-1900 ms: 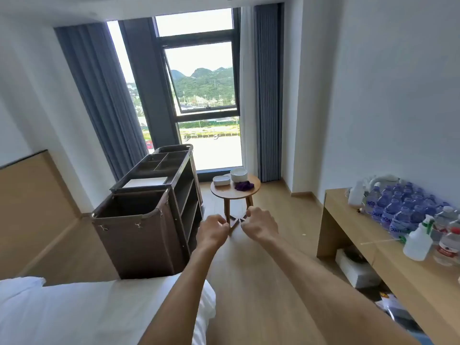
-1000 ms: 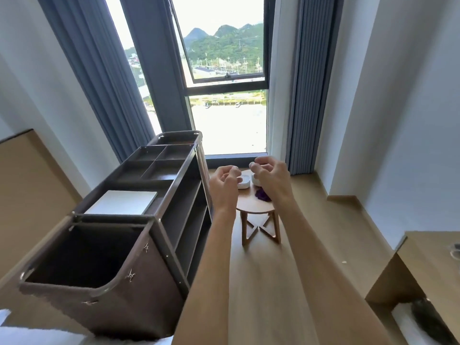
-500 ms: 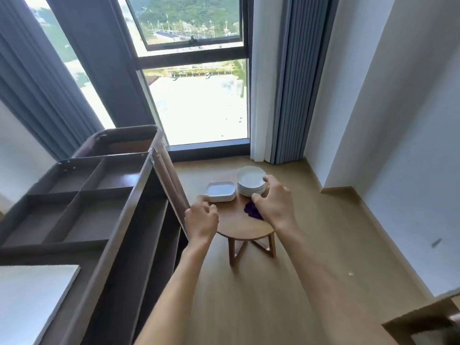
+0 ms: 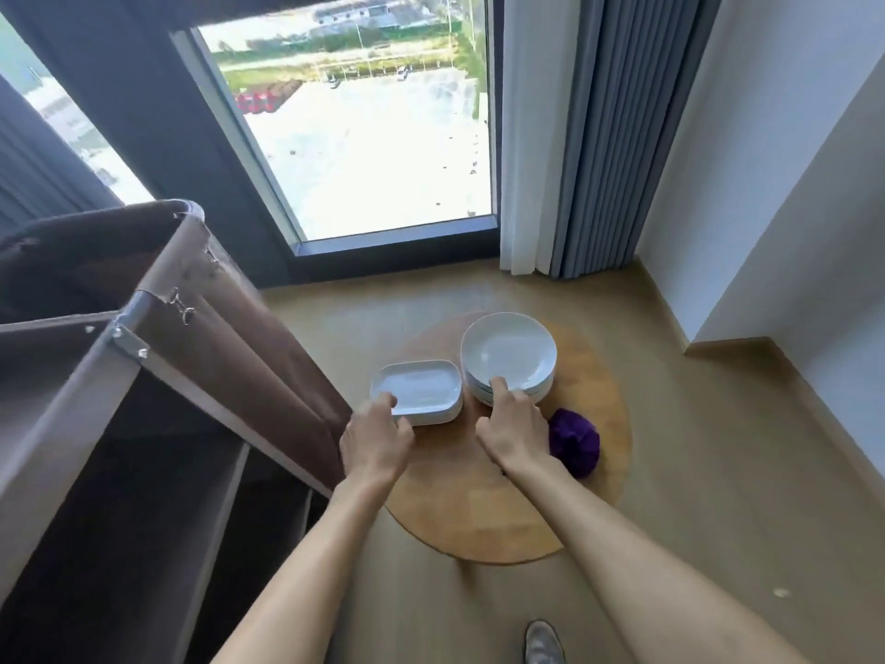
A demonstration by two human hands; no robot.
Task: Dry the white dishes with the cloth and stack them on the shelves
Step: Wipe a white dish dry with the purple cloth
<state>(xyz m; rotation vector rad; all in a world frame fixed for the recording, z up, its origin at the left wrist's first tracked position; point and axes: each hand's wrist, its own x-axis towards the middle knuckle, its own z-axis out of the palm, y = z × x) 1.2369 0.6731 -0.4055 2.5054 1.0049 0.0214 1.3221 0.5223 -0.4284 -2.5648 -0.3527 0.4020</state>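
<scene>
Both hands are down on the dishes at once, which makes sense since everything sits bunched together on the small round wooden surface (image 4: 517, 510) by the window. The left hand (image 4: 376, 436) has its fingers curled at the near left corner of the stack of rectangular white dishes (image 4: 416, 390), thumb on the rim, looks like a pinch on the top one, though I can't tell how many it has hold of. The right hand (image 4: 515, 431) is on the near edge of the stack of round white bowls (image 4: 508, 357), one finger hooked over the top rim, the rest curled under against the side. My guess is it's peeling off the top bowl.

The two stacks sit just beside each other, nearly touching. The purple cloth (image 4: 574, 440) is balled up on the same surface, just right of the right wrist and not held by anyone, so drying hasn't started on this piece.

The brown cart (image 4: 191, 357) with its open shelves (image 4: 158, 496) stands right next to the left arm, so dried dishes only need a short move across.
</scene>
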